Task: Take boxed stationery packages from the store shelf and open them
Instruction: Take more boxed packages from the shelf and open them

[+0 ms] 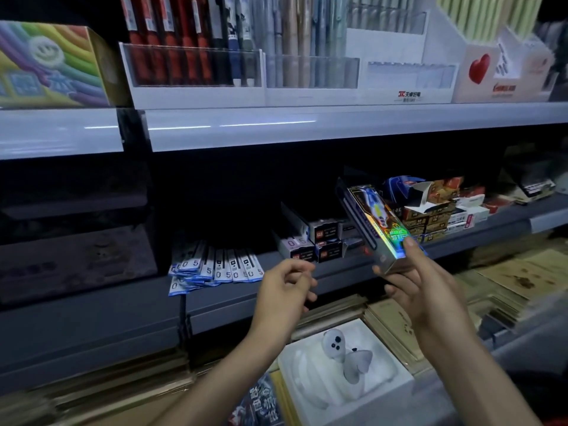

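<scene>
My right hand grips the near end of a long shiny box with a holographic front, held tilted in front of the middle shelf. Thumb on top, fingers underneath. My left hand hovers to the left of the box with fingers loosely curled and holds nothing. Behind the box, on the grey middle shelf, stand small dark boxed packages and a stack of brown and red boxes, one with its flap open.
Blue-white flat refill packs lie in a row on the shelf's left. Pen displays fill the upper shelf. Below, a white box with a plush toy and stacked brown notebooks lie on the lowest level.
</scene>
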`<move>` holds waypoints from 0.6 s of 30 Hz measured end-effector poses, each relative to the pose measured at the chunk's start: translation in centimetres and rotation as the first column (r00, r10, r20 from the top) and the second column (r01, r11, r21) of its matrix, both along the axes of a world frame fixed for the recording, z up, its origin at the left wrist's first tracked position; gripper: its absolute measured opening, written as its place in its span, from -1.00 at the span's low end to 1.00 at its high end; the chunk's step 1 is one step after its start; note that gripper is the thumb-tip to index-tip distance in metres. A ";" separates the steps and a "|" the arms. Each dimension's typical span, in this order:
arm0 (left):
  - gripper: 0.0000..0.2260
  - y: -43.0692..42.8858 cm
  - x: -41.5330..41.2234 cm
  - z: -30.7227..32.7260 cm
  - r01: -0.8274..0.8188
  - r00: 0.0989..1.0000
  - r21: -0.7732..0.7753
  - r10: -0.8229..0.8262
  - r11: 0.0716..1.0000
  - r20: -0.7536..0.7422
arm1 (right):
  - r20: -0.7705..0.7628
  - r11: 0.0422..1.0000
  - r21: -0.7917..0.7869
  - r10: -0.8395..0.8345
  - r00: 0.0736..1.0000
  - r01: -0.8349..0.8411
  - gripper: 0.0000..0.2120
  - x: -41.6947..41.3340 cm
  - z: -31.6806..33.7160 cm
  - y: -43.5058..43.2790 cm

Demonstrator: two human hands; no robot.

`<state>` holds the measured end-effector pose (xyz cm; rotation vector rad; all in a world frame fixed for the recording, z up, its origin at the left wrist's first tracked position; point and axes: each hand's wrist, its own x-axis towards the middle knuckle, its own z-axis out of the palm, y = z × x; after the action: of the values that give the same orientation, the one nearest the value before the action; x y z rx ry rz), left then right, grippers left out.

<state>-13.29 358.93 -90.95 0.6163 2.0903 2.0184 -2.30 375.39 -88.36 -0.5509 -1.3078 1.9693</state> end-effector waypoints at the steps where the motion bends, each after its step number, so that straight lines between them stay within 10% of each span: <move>1: -0.80 0.1 -0.1 -0.1 0.000 0.999 -0.023 -0.001 1.000 -0.037 | 0.002 1.000 0.001 0.002 1.000 -0.002 -0.56 -0.3 0.1 0.0; 9: -0.83 0.7 -2.1 0.1 -0.403 0.750 -0.383 0.060 0.831 -0.659 | 0.017 0.998 -0.055 -0.040 0.999 0.041 -0.47 -4.3 1.1 0.0; 18: -0.45 5.6 -6.6 0.2 -0.548 0.726 -0.479 0.105 0.686 -0.680 | 0.000 0.993 -0.106 -0.057 0.998 0.056 -0.43 -8.3 1.6 0.0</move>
<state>-19.92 364.52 -90.73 0.8377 3.2917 1.0517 -10.56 375.44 -86.73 -0.6291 -1.1785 2.0001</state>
